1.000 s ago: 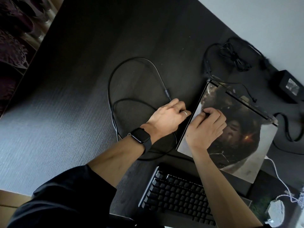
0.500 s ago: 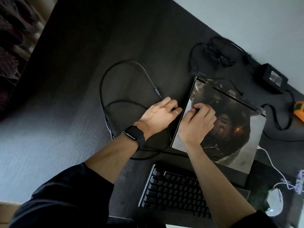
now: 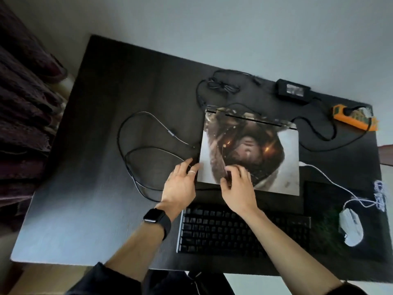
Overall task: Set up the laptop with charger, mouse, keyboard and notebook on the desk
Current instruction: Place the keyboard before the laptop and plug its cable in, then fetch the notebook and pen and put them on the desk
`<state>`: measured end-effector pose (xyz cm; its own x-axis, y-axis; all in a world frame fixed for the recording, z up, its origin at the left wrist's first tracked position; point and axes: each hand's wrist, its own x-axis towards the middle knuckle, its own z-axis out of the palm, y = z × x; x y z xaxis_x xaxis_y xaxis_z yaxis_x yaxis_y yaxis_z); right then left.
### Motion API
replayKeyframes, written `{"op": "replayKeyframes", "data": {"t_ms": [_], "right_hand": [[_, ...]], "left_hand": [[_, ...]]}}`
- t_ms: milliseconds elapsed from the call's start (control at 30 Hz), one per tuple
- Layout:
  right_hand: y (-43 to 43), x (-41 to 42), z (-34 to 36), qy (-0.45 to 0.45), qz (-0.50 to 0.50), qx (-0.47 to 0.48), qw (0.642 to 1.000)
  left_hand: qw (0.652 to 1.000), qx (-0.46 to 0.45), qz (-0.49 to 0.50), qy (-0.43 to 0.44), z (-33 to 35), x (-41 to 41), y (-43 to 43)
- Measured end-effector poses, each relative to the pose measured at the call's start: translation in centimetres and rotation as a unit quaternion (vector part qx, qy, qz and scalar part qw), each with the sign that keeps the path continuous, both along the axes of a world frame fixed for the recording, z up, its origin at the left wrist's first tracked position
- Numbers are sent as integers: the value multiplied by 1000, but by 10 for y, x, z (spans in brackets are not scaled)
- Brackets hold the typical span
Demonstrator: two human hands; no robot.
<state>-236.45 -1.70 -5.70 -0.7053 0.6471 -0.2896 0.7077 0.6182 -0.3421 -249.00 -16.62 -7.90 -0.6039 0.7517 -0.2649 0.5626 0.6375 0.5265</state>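
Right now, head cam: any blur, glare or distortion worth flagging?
Head view: motion blur smears the right hand and the mouse, while the left hand is sharper. A pale sheen washes out the desk at its near-left corner, and its far side is dim. Wide-angle distortion bends the desk's edges.

Blk smartwatch [image 3: 153, 215] L wrist; silver ring [image 3: 192, 172] on left hand [image 3: 180, 188]; dark sleeves [image 3: 110, 279].

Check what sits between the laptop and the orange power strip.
Head view: only black cable looping over the bare desk between laptop and power strip.
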Motion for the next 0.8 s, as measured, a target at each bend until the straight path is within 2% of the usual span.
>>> {"op": "replayKeyframes", "data": {"t_ms": [233, 467, 700, 800], "right_hand": [[-12, 156, 26, 9, -85, -66, 994], [3, 258, 59, 94, -127, -64, 985], [10, 330, 102, 175, -298, 28, 938], [-9, 369, 126, 208, -414, 83, 882]], "left_hand": [[999, -41, 25, -4, 31, 92, -20], [998, -59, -18, 8, 71, 165, 3], [978, -43, -190, 71, 113, 181, 75], [951, -25, -293, 95, 125, 205, 115]]}}
